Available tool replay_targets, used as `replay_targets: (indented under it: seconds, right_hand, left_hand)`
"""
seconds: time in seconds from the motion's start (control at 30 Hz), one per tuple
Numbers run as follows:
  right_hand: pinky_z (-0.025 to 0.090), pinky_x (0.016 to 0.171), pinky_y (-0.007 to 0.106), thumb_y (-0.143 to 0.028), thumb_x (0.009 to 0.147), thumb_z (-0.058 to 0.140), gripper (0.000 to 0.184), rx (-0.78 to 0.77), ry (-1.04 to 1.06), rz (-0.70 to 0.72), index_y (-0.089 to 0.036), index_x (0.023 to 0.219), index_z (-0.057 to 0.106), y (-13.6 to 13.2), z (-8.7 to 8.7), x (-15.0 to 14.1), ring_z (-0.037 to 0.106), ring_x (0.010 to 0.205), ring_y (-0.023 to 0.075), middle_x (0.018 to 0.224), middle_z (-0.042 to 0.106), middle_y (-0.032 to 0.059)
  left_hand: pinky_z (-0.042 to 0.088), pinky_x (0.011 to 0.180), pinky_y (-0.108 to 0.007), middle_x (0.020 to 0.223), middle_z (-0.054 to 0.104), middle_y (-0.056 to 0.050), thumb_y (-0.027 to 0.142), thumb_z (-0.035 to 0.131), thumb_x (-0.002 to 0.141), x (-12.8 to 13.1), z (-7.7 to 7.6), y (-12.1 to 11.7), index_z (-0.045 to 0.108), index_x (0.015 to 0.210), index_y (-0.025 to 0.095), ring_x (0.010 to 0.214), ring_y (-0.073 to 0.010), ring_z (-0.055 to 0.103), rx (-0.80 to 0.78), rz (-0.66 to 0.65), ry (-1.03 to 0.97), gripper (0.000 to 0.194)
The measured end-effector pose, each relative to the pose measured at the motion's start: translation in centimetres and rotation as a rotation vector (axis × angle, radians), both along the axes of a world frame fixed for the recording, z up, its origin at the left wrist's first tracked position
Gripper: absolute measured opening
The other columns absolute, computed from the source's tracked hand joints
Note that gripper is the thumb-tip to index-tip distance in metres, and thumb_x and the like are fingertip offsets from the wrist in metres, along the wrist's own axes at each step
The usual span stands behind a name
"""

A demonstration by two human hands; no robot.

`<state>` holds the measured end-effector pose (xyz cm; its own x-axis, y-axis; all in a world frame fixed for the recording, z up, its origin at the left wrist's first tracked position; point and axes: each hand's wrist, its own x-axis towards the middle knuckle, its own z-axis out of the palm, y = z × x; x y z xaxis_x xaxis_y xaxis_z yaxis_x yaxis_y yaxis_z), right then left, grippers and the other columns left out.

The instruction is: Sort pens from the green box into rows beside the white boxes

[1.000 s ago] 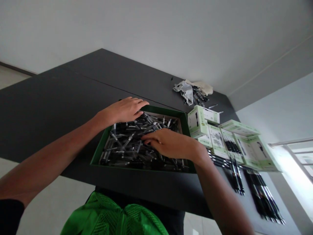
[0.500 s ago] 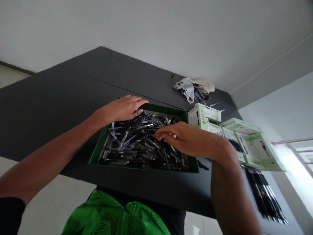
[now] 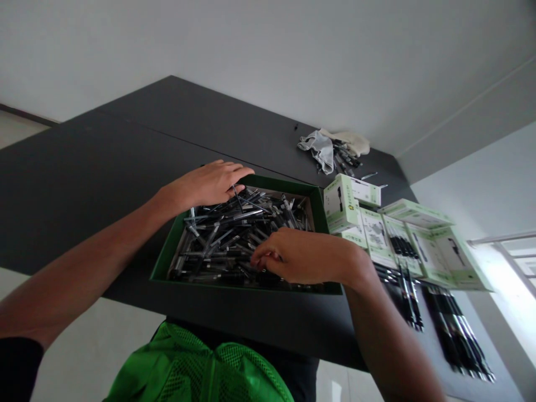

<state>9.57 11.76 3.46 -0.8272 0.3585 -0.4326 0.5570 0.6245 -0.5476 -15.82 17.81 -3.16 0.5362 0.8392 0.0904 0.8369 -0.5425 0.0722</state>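
Note:
A green open box [image 3: 164, 261] full of loose black pens [image 3: 218, 240] lies on the dark table [image 3: 84, 167]. My left hand [image 3: 207, 184] rests at the box's far left rim, fingers curled around a few pens that stick up from the pile. My right hand [image 3: 299, 257] reaches down into the near right part of the pile, fingertips pinched together among the pens; what they hold is hidden.
Several pale green pen cartons [image 3: 402, 237] stand in a row right of the box, with rows of black pens [image 3: 452, 329] laid out in front of them. Crumpled grey and white cloths [image 3: 324, 148] lie at the table's far edge. A green mesh garment [image 3: 201, 368] shows below.
My right hand lifted from the pile, then dropped back into its near right part with fingers pinched. My left hand closed on pens at the far rim and stayed there.

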Motion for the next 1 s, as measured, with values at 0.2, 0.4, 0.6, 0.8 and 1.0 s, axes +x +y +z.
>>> replay_targets:
  seconds: [0.2,0.4,0.6,0.8,1.0]
  right_hand:
    - [0.053,0.081,0.027,-0.012,0.097,0.059,0.031,0.017,-0.101,0.024,-0.017,0.113,0.086,-1.2,0.2,-1.8,0.08,0.094,0.0219,0.104,0.085,0.0091]
    - [0.055,0.086,0.031,-0.014,0.095,0.064,0.03,0.152,-0.201,0.014,-0.022,0.114,0.087,-1.7,0.1,-2.3,0.08,0.105,0.0269,0.108,0.085,0.01]
    - [0.056,0.083,0.031,-0.017,0.095,0.066,0.028,0.176,-0.249,0.011,-0.025,0.111,0.087,-1.5,0.0,-2.2,0.08,0.103,0.027,0.105,0.085,0.0082]
    - [0.058,0.083,0.034,-0.019,0.1,0.06,0.027,0.228,-0.32,-0.012,-0.016,0.111,0.085,-2.1,0.0,-2.7,0.08,0.105,0.0306,0.113,0.083,0.0154]
    - [0.062,0.081,0.039,-0.008,0.101,0.05,0.035,0.354,-0.331,-0.023,-0.014,0.11,0.083,-3.0,-0.6,-3.2,0.081,0.103,0.0327,0.102,0.083,0.0169]
  left_hand:
    - [0.048,0.107,-0.044,0.14,0.07,-0.015,0.034,0.041,0.11,0.0,0.0,0.0,0.056,0.151,0.018,0.128,-0.0317,0.067,0.007,0.002,-0.005,0.046]
    - [0.047,0.109,-0.044,0.143,0.069,-0.015,0.033,0.041,0.11,0.0,0.0,0.0,0.055,0.151,0.018,0.129,-0.0314,0.066,0.003,0.007,-0.009,0.046]
    - [0.047,0.109,-0.044,0.141,0.069,-0.015,0.033,0.041,0.11,0.1,0.2,-0.1,0.055,0.151,0.018,0.129,-0.0315,0.066,-0.004,0.016,0.006,0.046]
    - [0.046,0.111,-0.043,0.144,0.068,-0.014,0.032,0.042,0.109,0.4,0.6,-0.3,0.054,0.151,0.018,0.13,-0.0307,0.065,-0.021,0.029,0.016,0.046]
    - [0.046,0.11,-0.045,0.144,0.068,-0.016,0.032,0.041,0.109,0.2,0.5,-0.2,0.055,0.151,0.018,0.13,-0.0321,0.065,-0.021,0.017,0.002,0.047]
